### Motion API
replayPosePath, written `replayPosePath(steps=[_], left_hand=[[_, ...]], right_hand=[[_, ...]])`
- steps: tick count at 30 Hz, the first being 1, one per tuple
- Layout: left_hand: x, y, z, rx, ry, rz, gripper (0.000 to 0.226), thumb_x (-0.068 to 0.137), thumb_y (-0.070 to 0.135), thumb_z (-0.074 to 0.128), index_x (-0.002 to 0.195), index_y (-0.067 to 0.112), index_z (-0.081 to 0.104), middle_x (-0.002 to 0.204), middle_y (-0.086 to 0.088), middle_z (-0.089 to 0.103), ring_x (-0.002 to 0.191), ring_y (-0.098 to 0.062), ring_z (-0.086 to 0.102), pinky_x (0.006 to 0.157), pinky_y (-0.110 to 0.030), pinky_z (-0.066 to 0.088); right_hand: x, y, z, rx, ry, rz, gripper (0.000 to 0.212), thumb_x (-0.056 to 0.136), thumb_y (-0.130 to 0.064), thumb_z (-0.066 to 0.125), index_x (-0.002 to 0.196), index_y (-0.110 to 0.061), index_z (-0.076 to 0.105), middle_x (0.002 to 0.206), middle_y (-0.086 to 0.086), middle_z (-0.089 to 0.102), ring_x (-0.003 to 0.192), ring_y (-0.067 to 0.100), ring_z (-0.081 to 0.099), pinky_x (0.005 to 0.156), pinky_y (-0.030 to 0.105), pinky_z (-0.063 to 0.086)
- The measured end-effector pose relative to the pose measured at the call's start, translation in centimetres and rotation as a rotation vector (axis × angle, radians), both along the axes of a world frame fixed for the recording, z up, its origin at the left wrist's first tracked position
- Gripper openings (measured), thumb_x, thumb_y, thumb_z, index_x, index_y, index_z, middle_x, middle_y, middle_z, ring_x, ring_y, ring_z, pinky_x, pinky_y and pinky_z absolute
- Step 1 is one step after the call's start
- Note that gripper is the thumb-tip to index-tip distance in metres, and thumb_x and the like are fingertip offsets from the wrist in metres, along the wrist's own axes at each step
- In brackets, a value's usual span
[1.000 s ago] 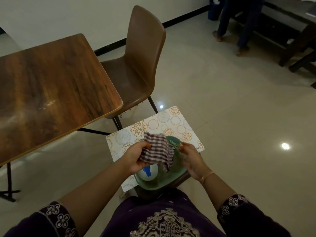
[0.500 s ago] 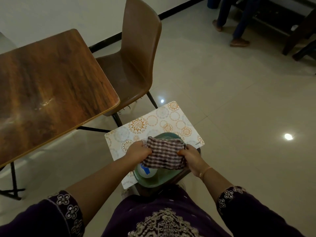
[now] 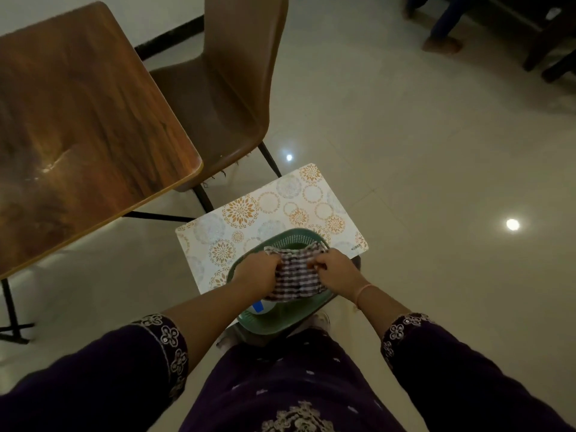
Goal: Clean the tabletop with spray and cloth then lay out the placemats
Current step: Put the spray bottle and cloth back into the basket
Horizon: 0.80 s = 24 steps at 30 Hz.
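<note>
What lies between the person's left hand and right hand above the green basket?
In the head view, the checked cloth spans between the left hand and right hand, both gripping it.

Cloth over the basket

My left hand [image 3: 258,272] and right hand [image 3: 335,269] grip the checked cloth [image 3: 296,275] over the green basket [image 3: 280,322], which rests on the patterned placemat [image 3: 268,207]; the table [image 3: 78,120] stands far left of the basket.

The table [image 3: 78,120] fills the upper left of the frame, with the chair [image 3: 224,98] just right of it at top centre. Below the chair, the placemat [image 3: 274,201] lies under the basket [image 3: 282,322]. Over the basket, the cloth [image 3: 296,275] is held between the left hand [image 3: 258,275] and the right hand [image 3: 336,269], and a bottle [image 3: 259,307] lies in the basket beneath it.
</note>
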<state>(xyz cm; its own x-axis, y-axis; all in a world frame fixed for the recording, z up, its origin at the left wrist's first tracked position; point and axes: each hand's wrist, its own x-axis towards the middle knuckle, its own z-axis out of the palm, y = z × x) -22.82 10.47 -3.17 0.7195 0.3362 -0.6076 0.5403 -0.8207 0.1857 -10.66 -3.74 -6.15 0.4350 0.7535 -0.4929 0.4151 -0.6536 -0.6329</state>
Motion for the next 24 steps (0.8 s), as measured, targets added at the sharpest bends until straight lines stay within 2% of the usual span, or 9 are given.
replayPosePath(steps=[2, 7, 10, 12, 15, 17, 19, 21, 24], left_hand=[[0.3, -0.2, -0.9, 0.037, 0.043, -0.061, 0.034, 0.089, 0.01, 0.047, 0.12, 0.018, 0.055, 0.117, -0.008, 0.06, 0.102, -0.024, 0.059, 0.087, -0.037, 0.053], [1.1, -0.1, -2.6, 0.024, 0.055, -0.058, 0.018, 0.09, 0.014, 0.053, 0.106, 0.014, 0.062, 0.107, -0.006, 0.064, 0.092, -0.02, 0.064, 0.082, -0.035, 0.056], [1.5, 0.0, -3.2, 0.011, 0.113, -0.039, 0.015, 0.089, 0.014, 0.053, 0.1, 0.014, 0.063, 0.1, -0.005, 0.065, 0.086, -0.02, 0.064, 0.076, -0.035, 0.057], [1.8, 0.0, -3.4, -0.005, 0.16, -0.021, 0.014, 0.089, 0.012, 0.051, 0.095, 0.012, 0.063, 0.094, -0.005, 0.065, 0.083, -0.02, 0.064, 0.075, -0.034, 0.057], [2.1, -0.5, -4.0, -0.052, 0.219, 0.006, 0.011, 0.089, 0.014, 0.049, 0.089, 0.011, 0.059, 0.093, -0.004, 0.065, 0.087, -0.023, 0.063, 0.079, -0.037, 0.055], [2.0, -1.0, -4.4, -0.085, 0.276, 0.016, 0.013, 0.09, 0.018, 0.049, 0.094, 0.011, 0.059, 0.104, -0.008, 0.065, 0.096, -0.026, 0.061, 0.087, -0.041, 0.052], [1.5, -1.5, -4.7, -0.024, 0.347, -0.046, 0.025, 0.091, 0.024, 0.049, 0.11, 0.011, 0.058, 0.119, -0.012, 0.059, 0.11, -0.03, 0.052, 0.095, -0.044, 0.045], [1.0, -1.8, -4.8, 0.09, 0.385, -0.146, 0.036, 0.091, 0.029, 0.05, 0.122, 0.012, 0.055, 0.127, -0.014, 0.053, 0.117, -0.032, 0.044, 0.096, -0.046, 0.038], [0.7, -2.3, -4.8, 0.181, 0.427, -0.243, 0.041, 0.091, 0.033, 0.051, 0.127, 0.012, 0.052, 0.129, -0.015, 0.049, 0.118, -0.032, 0.04, 0.096, -0.044, 0.036]], right_hand=[[0.4, 0.6, -0.4, -0.037, -0.004, 0.038, 0.032, 0.088, 0.003, 0.046, 0.105, -0.001, 0.072, 0.093, 0.019, 0.065, 0.071, 0.019, 0.047, 0.07, 0.022, 0.038], [0.4, 1.8, -1.5, -0.194, 0.011, 0.077, 0.025, 0.085, -0.001, 0.048, 0.092, 0.007, 0.07, 0.093, 0.023, 0.066, 0.083, 0.031, 0.059, 0.073, 0.029, 0.048], [0.0, 1.9, -2.3, -0.239, -0.004, 0.094, 0.023, 0.084, 0.0, 0.048, 0.088, 0.01, 0.067, 0.093, 0.024, 0.065, 0.078, 0.028, 0.054, 0.069, 0.029, 0.044], [-0.2, 1.9, -2.7, -0.259, -0.046, 0.166, 0.019, 0.085, -0.001, 0.047, 0.087, 0.005, 0.064, 0.1, 0.021, 0.062, 0.081, 0.025, 0.05, 0.069, 0.028, 0.04], [0.1, 2.4, -3.4, -0.266, -0.132, 0.3, 0.017, 0.09, -0.008, 0.047, 0.1, -0.004, 0.061, 0.114, 0.017, 0.054, 0.098, 0.028, 0.053, 0.082, 0.034, 0.045], [0.5, 2.9, -3.8, -0.316, -0.158, 0.377, 0.026, 0.091, -0.01, 0.048, 0.115, -0.005, 0.058, 0.119, 0.016, 0.049, 0.106, 0.032, 0.054, 0.089, 0.039, 0.047], [0.8, 3.4, -4.0, -0.395, -0.18, 0.448, 0.031, 0.092, -0.013, 0.049, 0.122, -0.009, 0.055, 0.125, 0.017, 0.045, 0.11, 0.034, 0.054, 0.092, 0.044, 0.049], [0.6, 3.7, -3.7, -0.457, -0.228, 0.475, 0.031, 0.093, -0.014, 0.048, 0.123, -0.009, 0.055, 0.131, 0.019, 0.041, 0.11, 0.036, 0.055, 0.089, 0.048, 0.051], [-0.2, 3.9, -2.9, -0.468, -0.34, 0.492, 0.028, 0.094, -0.008, 0.046, 0.119, -0.003, 0.057, 0.126, 0.018, 0.045, 0.107, 0.037, 0.057, 0.083, 0.044, 0.052]])
